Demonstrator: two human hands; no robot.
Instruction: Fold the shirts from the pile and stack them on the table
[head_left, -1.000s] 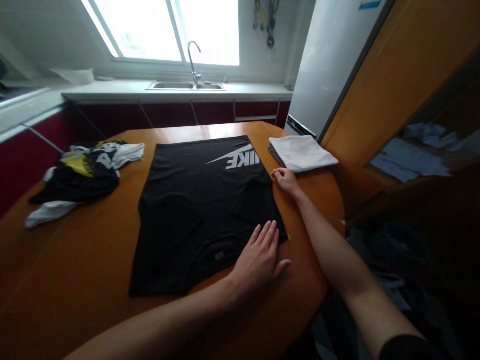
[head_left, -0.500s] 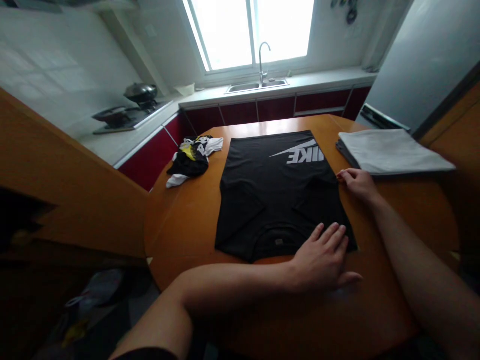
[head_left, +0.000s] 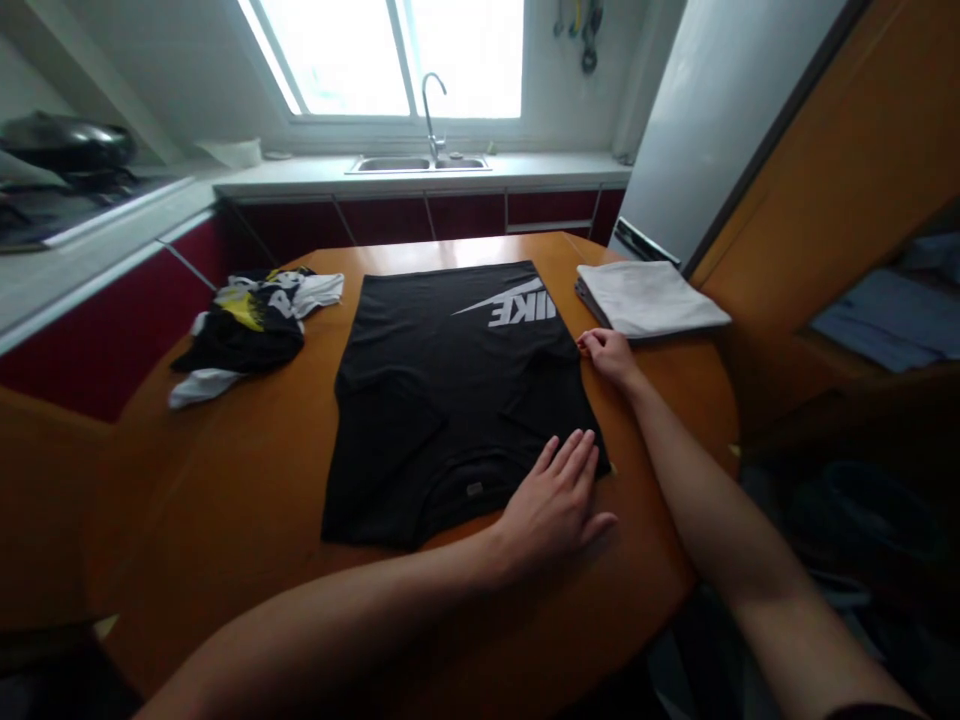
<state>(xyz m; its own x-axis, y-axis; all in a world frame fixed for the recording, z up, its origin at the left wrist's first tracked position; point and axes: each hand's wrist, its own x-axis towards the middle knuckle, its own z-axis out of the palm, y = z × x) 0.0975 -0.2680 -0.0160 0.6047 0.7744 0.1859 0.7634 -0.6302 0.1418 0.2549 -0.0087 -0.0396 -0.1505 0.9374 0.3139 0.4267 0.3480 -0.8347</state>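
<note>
A black T-shirt (head_left: 450, 370) with a white Nike print lies flat on the wooden table, its collar towards me and both sleeves folded in. My left hand (head_left: 555, 500) rests with fingers stretched out on the shirt's near right corner, beside the collar; its thumb points away to the right. At the shirt's right edge, my right hand (head_left: 611, 355) is closed, thumb and fingertips pinching the edge of the fabric. The small part of cloth between those fingertips is mostly hidden.
Folded light-grey cloth (head_left: 649, 298) lies stacked right of the shirt. A crumpled black, white and yellow garment (head_left: 251, 325) sits at the table's left. Beyond the round-ended table (head_left: 247, 480) are a counter with a sink (head_left: 420, 164) and a stove with a pan (head_left: 67, 145).
My view has turned right, so the table and everything on it appear further left. Both hands keep about the same places on the shirt.
</note>
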